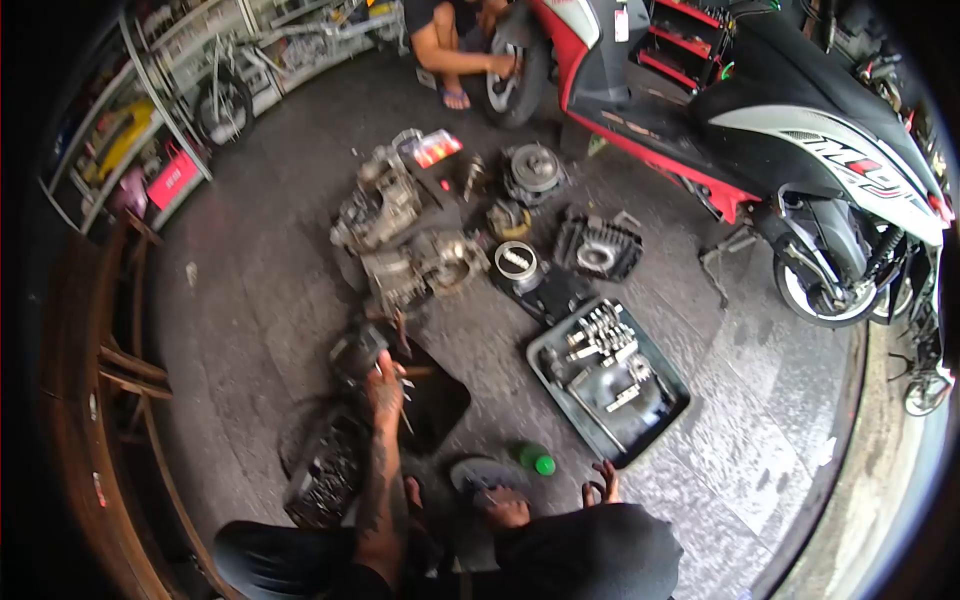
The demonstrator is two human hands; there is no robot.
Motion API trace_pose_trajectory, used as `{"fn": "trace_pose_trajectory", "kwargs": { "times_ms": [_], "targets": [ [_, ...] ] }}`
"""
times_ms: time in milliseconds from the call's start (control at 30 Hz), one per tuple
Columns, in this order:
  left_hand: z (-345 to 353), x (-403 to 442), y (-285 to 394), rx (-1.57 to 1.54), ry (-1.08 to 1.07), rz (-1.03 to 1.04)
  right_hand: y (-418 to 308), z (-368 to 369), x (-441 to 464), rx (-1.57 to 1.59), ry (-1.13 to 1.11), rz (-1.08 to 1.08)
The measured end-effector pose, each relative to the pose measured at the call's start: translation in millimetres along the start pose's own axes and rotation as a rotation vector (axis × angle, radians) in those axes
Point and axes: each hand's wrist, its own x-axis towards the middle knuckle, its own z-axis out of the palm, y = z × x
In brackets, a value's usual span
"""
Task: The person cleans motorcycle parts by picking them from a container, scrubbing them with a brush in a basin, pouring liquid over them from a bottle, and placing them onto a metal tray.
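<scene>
Holds left hand (383, 378) by dark part (354, 358), unclear whether gripping, right hand (601, 486) spread beside tray (654, 405), risking spills if bumped.

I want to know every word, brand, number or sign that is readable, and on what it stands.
"Mio", in stylised letters: white rear side panel of the scooter.
White sticker on its front: too small.
Pink box: too small.
Red-white packet: too blurred.
White marking on the round cover: too blurred.
</scene>
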Motion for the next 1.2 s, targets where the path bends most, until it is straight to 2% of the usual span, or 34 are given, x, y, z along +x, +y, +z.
{"fn": "trace_pose_trajectory", "kwargs": {
  "times_ms": [67, 100, 233, 267, 333, 367, 400, 500, 533, 600, 700, 800, 867, 933, 967, 1000, 1100, 1200],
  "targets": [
    [-2.1, -4.7, 1.4, 0.075, -0.040, 0.042, -23.2, -9.4, -6.7, -0.040, 0.170, 0.095],
    [1.2, -0.1, -15.0, 0.146, -0.035, 0.155, -14.1, -17.5, -7.5, -0.018, 0.193, 0.140],
    [5.4, 2.9, -32.1, -0.057, 0.021, -0.064, 50.8, -38.5, 9.5, 0.138, 0.222, 0.090],
    [5.6, 4.7, -21.3, -0.061, 0.023, -0.071, 65.1, -39.5, 14.8, 0.121, 0.185, -0.015],
    [1.6, -5.3, -17.2, 0.195, -0.042, -0.241, 57.0, -44.4, 5.2, -0.042, 0.152, -0.173],
    [7.4, 1.5, -36.8, 0.102, -0.056, -0.122, 49.6, -46.2, 0.3, -0.120, 0.144, -0.253],
    [5.6, 1.8, -33.2, 0.075, -0.033, -0.114, 45.9, -43.2, 9.9, -0.133, 0.141, -0.302],
    [-0.2, -9.3, -9.2, -0.195, 0.013, -0.354, 35.5, -31.7, 37.0, -0.071, 0.142, -0.194],
    [3.3, -1.0, -15.8, -0.213, 0.022, -0.330, 31.1, -25.9, 47.0, -0.035, 0.138, -0.123],
    [7.5, 9.2, -34.5, 0.103, -0.028, -0.239, 23.5, -19.8, 59.0, -0.002, 0.125, -0.033],
    [12.0, 12.2, -47.3, -0.054, 0.077, -0.305, 13.7, -14.4, 71.9, 0.024, 0.114, 0.017],
    [12.4, 0.0, -45.5, 0.012, -0.016, -0.302, 9.7, -13.6, 74.6, 0.040, 0.101, 0.052],
    [6.5, -8.4, -29.8, -0.055, -0.058, -0.384, 7.2, -14.3, 76.7, 0.050, 0.099, 0.067],
    [-0.2, -18.1, -14.8, -0.380, -0.110, -0.384, 4.8, -14.6, 77.9, 0.050, 0.093, 0.080],
    [-0.9, -11.7, -31.0, -0.573, -0.201, -0.525, 3.7, -14.7, 78.6, 0.054, 0.092, 0.087],
    [-0.8, -5.8, -46.6, -0.578, -0.203, -0.526, 2.0, -14.3, 79.7, 0.052, 0.091, 0.092],
    [-1.3, 1.5, -55.9, -0.945, -0.302, -0.609, 0.0, -15.9, 81.6, 0.052, 0.094, 0.100],
    [-2.3, 5.7, -56.0, -1.137, -0.387, -0.682, -1.6, -17.7, 78.7, 0.057, 0.096, 0.118]
  ]
}}
